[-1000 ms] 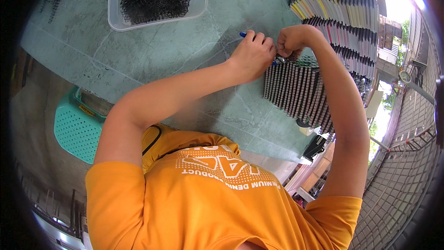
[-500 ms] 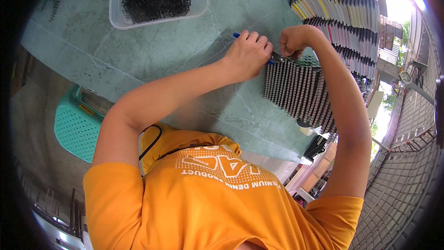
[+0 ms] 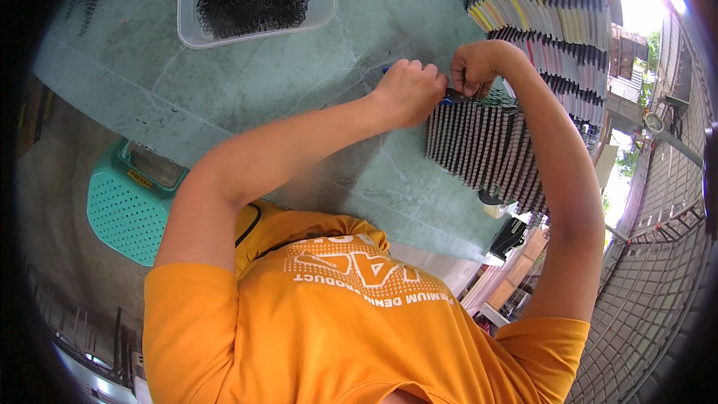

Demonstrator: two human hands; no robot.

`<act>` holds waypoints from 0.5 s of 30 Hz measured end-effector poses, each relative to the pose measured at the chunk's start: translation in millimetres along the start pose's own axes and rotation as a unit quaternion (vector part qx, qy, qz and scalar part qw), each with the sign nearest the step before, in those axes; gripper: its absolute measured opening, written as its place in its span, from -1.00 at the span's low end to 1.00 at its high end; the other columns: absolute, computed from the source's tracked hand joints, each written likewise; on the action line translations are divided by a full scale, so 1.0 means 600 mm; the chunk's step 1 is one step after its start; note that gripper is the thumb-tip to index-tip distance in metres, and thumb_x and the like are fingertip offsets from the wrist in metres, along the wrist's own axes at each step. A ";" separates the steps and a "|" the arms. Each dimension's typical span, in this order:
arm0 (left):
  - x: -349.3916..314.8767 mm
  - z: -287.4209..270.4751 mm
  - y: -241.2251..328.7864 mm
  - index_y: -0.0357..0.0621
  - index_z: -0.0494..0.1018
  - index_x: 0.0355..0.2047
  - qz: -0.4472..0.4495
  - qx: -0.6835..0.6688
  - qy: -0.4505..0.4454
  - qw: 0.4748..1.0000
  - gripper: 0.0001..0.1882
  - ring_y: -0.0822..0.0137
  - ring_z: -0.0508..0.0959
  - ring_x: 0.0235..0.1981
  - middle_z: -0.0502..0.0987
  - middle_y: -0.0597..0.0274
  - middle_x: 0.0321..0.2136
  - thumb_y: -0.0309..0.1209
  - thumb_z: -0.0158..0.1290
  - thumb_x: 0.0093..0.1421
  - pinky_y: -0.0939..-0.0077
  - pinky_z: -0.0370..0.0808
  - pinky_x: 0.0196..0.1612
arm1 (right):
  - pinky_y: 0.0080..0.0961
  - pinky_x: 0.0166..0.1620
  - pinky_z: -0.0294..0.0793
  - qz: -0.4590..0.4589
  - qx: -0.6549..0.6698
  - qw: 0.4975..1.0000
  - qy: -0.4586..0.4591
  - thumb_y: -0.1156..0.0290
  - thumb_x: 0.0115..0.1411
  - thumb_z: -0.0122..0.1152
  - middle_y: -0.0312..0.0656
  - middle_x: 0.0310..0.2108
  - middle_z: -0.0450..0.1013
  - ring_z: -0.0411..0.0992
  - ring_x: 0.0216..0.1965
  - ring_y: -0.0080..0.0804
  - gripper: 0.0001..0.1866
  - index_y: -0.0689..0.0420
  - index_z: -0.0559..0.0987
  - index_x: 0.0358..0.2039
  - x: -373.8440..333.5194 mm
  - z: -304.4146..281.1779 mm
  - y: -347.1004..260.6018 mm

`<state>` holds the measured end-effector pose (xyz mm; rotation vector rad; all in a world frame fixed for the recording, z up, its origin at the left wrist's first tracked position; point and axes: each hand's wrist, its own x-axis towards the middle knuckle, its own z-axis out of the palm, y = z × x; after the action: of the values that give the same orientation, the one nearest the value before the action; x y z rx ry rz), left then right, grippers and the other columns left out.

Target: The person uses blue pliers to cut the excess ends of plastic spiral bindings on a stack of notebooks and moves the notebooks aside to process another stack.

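My left hand [image 3: 410,94] is wrapped round pliers [image 3: 452,97] with blue handles. Their jaws point right, at the top far corner of a stack of spiral-bound notebooks [image 3: 479,142]. Close beside the jaws, my right hand [image 3: 479,67] is closed in a pinch over the top notebook's edge. Whatever lies between its fingertips is too small and hidden to make out. The notebooks' dark coil spines face me in dense rows.
A clear plastic tub [image 3: 258,36] of black wire coils stands at the far left of the green table [image 3: 299,172]. Taller notebook stacks [image 3: 538,7] rise at the far right. A tape roll [image 3: 493,208] and a black object [image 3: 508,238] lie near the front edge. A teal stool [image 3: 131,206] stands left.
My left hand has turned and shifted slightly right with the pliers, their jaws now nearer my right fingertips. The right hand stays at almost the same spot.
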<state>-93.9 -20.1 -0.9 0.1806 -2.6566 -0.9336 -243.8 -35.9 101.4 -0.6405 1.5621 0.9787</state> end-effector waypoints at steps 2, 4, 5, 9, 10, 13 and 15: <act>-0.012 0.000 0.000 -0.12 0.38 -0.41 0.000 -0.005 0.044 0.999 -0.78 0.21 0.42 -0.36 0.39 0.20 -0.45 -0.45 0.01 -0.15 0.37 0.32 -0.31 | -0.49 -0.36 0.57 -0.009 0.011 1.000 0.006 0.62 -0.06 0.14 -0.18 -0.40 0.47 0.46 -0.39 -0.40 -0.82 0.26 0.52 -0.36 0.004 0.000 0.008; -0.018 -0.005 0.002 -0.12 0.39 -0.40 0.017 0.002 0.097 0.995 -0.76 0.21 0.41 -0.36 0.39 0.20 -0.45 -0.46 0.02 -0.17 0.37 0.30 -0.29 | -0.49 -0.36 0.58 -0.005 0.018 1.000 0.008 0.61 -0.06 0.15 -0.19 -0.40 0.47 0.46 -0.38 -0.41 -0.82 0.26 0.52 -0.36 0.006 0.004 0.017; -0.020 -0.009 0.002 -0.13 0.39 -0.40 0.023 0.007 0.124 0.992 -0.75 0.21 0.41 -0.36 0.38 0.21 -0.45 -0.46 0.02 -0.18 0.36 0.30 -0.28 | -0.49 -0.36 0.58 0.000 0.017 1.000 0.009 0.60 -0.06 0.16 -0.19 -0.39 0.47 0.46 -0.38 -0.41 -0.82 0.26 0.52 -0.36 0.005 0.003 0.015; -0.014 -0.012 0.006 -0.13 0.40 -0.41 0.042 0.039 0.134 0.989 -0.74 0.22 0.40 -0.36 0.38 0.21 -0.46 -0.47 0.04 -0.21 0.36 0.28 -0.27 | -0.49 -0.37 0.56 0.018 0.009 1.000 0.011 0.56 -0.06 0.19 -0.22 -0.39 0.48 0.46 -0.37 -0.42 -0.80 0.24 0.53 -0.34 0.000 0.003 0.013; -0.012 -0.012 0.008 -0.14 0.40 -0.41 0.047 0.030 0.134 0.989 -0.74 0.22 0.40 -0.37 0.38 0.21 -0.46 -0.47 0.04 -0.22 0.36 0.29 -0.28 | -0.49 -0.37 0.56 0.020 0.005 1.000 0.012 0.55 -0.07 0.21 -0.22 -0.39 0.48 0.46 -0.37 -0.43 -0.79 0.24 0.53 -0.34 -0.003 0.003 0.012; -0.008 -0.009 0.008 -0.14 0.39 -0.43 0.031 -0.012 0.058 0.998 -0.76 0.21 0.42 -0.39 0.38 0.20 -0.47 -0.47 0.04 -0.22 0.35 0.32 -0.32 | -0.48 -0.37 0.55 0.027 -0.006 1.000 0.009 0.52 -0.08 0.24 -0.23 -0.41 0.49 0.46 -0.37 -0.44 -0.78 0.23 0.53 -0.35 -0.020 0.004 0.000; -0.008 -0.005 0.008 -0.14 0.39 -0.44 0.014 -0.032 0.023 0.999 -0.76 0.22 0.42 -0.40 0.38 0.19 -0.47 -0.47 0.04 -0.22 0.35 0.34 -0.34 | -0.47 -0.37 0.54 0.029 -0.014 0.999 0.008 0.51 -0.09 0.25 -0.23 -0.42 0.50 0.46 -0.36 -0.45 -0.79 0.22 0.53 -0.36 -0.028 0.006 -0.006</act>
<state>-88.3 -17.1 3.0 0.1481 -2.5777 -0.9923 -235.0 -36.2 116.7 -0.6259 1.5918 1.0422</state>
